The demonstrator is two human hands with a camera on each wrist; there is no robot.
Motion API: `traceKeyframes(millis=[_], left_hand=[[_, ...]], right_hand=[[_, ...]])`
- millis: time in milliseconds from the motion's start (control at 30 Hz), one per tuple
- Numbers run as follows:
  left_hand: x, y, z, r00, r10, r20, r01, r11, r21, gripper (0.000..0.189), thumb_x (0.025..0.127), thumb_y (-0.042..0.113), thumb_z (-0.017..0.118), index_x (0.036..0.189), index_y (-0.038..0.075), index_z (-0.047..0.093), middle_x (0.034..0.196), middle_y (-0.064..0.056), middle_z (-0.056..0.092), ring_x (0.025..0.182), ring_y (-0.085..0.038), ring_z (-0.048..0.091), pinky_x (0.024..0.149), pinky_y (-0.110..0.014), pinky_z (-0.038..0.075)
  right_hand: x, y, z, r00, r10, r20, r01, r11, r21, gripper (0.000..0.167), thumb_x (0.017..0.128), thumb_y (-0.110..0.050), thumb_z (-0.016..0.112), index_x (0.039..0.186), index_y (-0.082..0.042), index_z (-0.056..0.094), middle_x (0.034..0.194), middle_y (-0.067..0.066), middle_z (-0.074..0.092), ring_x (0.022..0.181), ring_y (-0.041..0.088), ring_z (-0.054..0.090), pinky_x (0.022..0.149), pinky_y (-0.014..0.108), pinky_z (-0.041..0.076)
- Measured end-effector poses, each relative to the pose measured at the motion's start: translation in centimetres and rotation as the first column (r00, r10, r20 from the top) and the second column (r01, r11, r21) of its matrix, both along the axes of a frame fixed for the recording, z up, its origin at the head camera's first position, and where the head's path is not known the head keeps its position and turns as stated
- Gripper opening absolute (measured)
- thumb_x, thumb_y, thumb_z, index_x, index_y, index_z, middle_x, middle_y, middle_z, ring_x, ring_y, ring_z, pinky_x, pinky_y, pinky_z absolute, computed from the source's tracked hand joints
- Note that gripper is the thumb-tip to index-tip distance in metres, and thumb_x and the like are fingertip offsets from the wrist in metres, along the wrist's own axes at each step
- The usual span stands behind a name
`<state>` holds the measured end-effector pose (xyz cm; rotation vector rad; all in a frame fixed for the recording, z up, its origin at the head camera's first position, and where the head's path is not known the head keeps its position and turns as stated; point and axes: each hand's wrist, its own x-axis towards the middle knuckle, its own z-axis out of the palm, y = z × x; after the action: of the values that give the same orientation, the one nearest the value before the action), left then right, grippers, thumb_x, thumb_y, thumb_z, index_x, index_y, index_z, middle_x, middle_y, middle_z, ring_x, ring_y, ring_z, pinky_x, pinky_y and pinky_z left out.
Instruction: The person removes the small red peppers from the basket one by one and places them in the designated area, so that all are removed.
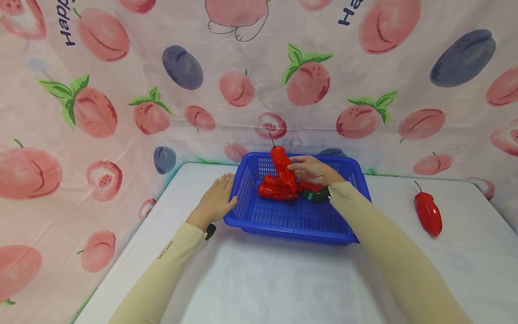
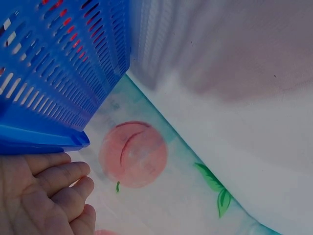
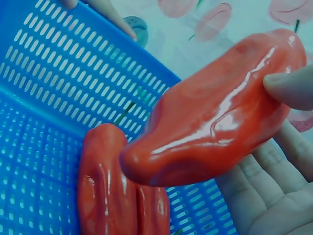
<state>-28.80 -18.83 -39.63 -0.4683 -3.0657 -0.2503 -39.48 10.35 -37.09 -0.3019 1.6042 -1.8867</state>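
Note:
My right hand [image 1: 310, 169] pinches a long, shiny red pepper [image 1: 283, 166] between thumb and fingers. The pepper is held up over the blue plastic basket [image 1: 279, 220], its thin green stem pointing upward. In the right wrist view the held pepper [image 3: 215, 117] lies tilted across the frame, with the thumb on its upper side. Beneath it, other red peppers [image 1: 277, 193] lie on the basket floor, partly covered by the hand and the held pepper. My left hand [image 1: 214, 198] rests against the basket's left rim, fingers extended. From the left wrist, its fingers [image 2: 63, 176] show just beside the rim.
Another red pepper [image 1: 428, 213] lies on the white table [image 1: 283, 283], to the right of the basket. A fruit-patterned cloth [image 1: 238, 58] hangs behind the table and along its left side.

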Motion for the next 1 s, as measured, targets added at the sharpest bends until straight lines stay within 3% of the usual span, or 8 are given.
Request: traceKeyframes(millis=[167, 433, 1000], left_hand=[[-0.1, 0.0, 0.0, 1.0, 0.002, -0.004, -0.002, 1.0, -0.002, 0.068, 0.095, 0.029, 0.042, 0.147, -0.007, 0.018, 0.153, -0.024, 0.023, 0.145, -0.036, 0.018, 0.12, -0.046, 0.015], [-0.2, 0.0, -0.2, 1.0, -0.002, -0.007, 0.002, 1.0, 0.004, 0.068, 0.095, 0.029, 0.043, 0.147, -0.007, 0.018, 0.153, -0.023, 0.023, 0.145, -0.035, 0.018, 0.12, -0.045, 0.015], [0.3, 0.0, -0.1, 1.0, 0.0, -0.002, 0.0, 1.0, 0.011, 0.067, 0.095, 0.029, 0.042, 0.147, -0.007, 0.018, 0.154, -0.023, 0.022, 0.145, -0.036, 0.018, 0.12, -0.046, 0.015]], right_hand=[[-0.2, 0.3, 0.2, 0.999, -0.051, -0.006, 0.051, 0.998, -0.02, 0.057, 0.095, 0.004, 0.043, 0.147, 0.005, 0.019, 0.086, -0.007, 0.067, 0.077, 0.006, 0.064, 0.07, 0.02, 0.054], [-0.3, 0.5, 0.4, 0.995, -0.104, -0.003, 0.103, 0.992, -0.077, 0.046, 0.094, 0.005, 0.044, 0.138, 0.005, 0.031, 0.084, -0.005, 0.069, 0.078, 0.008, 0.065, 0.073, 0.021, 0.055], [-0.5, 2.2, 1.6, 0.973, -0.224, 0.051, 0.229, 0.962, -0.146, 0.057, 0.095, 0.001, 0.045, 0.147, 0.003, 0.022, 0.085, -0.005, 0.07, 0.079, 0.008, 0.066, 0.072, 0.021, 0.055]])
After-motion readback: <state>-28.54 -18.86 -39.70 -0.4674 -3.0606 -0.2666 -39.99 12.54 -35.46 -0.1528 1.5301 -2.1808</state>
